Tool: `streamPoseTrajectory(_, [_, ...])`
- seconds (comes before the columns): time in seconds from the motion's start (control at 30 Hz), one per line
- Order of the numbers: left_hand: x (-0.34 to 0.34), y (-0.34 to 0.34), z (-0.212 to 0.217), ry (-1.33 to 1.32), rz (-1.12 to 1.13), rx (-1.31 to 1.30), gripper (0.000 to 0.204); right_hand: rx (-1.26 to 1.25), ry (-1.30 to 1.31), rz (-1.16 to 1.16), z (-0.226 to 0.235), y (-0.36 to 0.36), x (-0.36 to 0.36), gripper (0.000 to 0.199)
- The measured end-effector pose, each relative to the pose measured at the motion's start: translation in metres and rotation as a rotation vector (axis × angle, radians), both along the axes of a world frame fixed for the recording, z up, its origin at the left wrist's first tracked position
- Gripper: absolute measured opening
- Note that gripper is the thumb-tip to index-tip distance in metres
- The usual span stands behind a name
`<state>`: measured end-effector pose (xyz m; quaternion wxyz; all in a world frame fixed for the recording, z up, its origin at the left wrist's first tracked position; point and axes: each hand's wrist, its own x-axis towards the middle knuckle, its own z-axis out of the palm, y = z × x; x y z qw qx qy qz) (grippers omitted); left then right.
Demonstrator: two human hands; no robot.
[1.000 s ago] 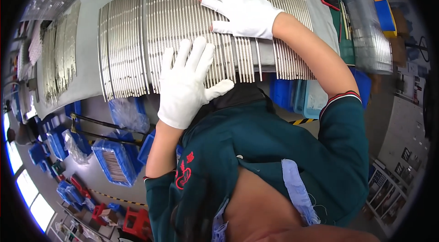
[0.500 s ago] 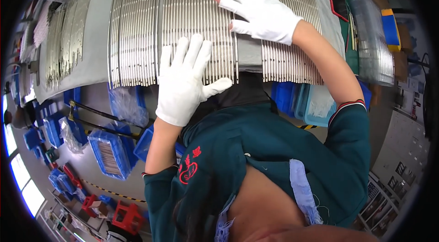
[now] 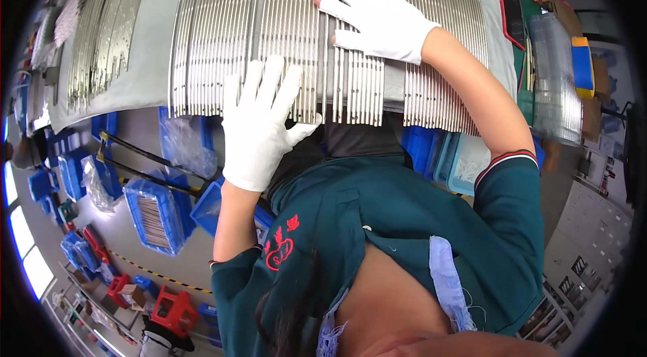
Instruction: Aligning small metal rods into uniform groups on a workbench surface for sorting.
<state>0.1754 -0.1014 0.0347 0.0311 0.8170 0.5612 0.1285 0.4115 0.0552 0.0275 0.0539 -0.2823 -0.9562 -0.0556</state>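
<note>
Groups of slim silvery metal rods lie side by side on a pale cloth-covered table. My left hand (image 3: 259,128), in a white glove with its fingers spread, rests over the near ends of the middle rods (image 3: 290,33). My right hand (image 3: 377,16), in a white glove with bare thumb and index tips, lies flat and open across a narrower batch of rods (image 3: 357,91) just right of the middle. Dark gaps set that batch apart from its neighbours. A wide group of rods (image 3: 216,47) is to the left, and another group (image 3: 448,40) is under my right forearm.
More rods (image 3: 108,40) lie at the far left of the table (image 3: 158,26). On the right are a red-edged black device (image 3: 510,12), clear plastic trays (image 3: 556,80) and a blue-and-yellow object (image 3: 583,67). Blue bins, including one with rods (image 3: 156,219), stand below the table edge.
Several rods have separated rightward from the middle group, under my right hand, narrowing the gap before the right group. My left hand is slightly further left. The whole view has shifted a little.
</note>
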Motion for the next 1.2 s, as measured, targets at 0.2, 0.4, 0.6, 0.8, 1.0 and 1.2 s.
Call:
streamPoseTrajectory(0.2, [-0.004, -0.002, -0.001, -0.001, 0.027, 0.001, 0.084, 0.001, -0.058, 0.029, 0.005, 0.000, 0.030, 0.066])
streamPoseTrajectory(0.4, [-0.002, -0.003, -0.007, -0.083, -0.021, 0.005, 0.083, -0.144, -0.116, -0.052, 0.007, -0.001, 0.009, 0.072])
streamPoseTrajectory(0.6, [0.000, -0.006, -0.004, -0.057, -0.012, 0.050, 0.088, -0.137, -0.099, -0.040, 0.008, 0.003, -0.027, 0.075])
streamPoseTrajectory(0.8, [-0.001, -0.004, -0.011, -0.099, -0.020, 0.103, 0.083, -0.147, -0.148, -0.062, 0.011, -0.002, 0.003, 0.069])
streamPoseTrajectory(1.0, [-0.001, -0.002, -0.012, -0.105, -0.023, 0.133, 0.079, -0.155, -0.182, -0.127, 0.020, -0.009, 0.048, 0.064])
streamPoseTrajectory(1.2, [-0.005, -0.003, -0.002, -0.052, -0.028, 0.071, 0.080, -0.037, 0.013, -0.002, 0.016, 0.006, 0.007, 0.061])
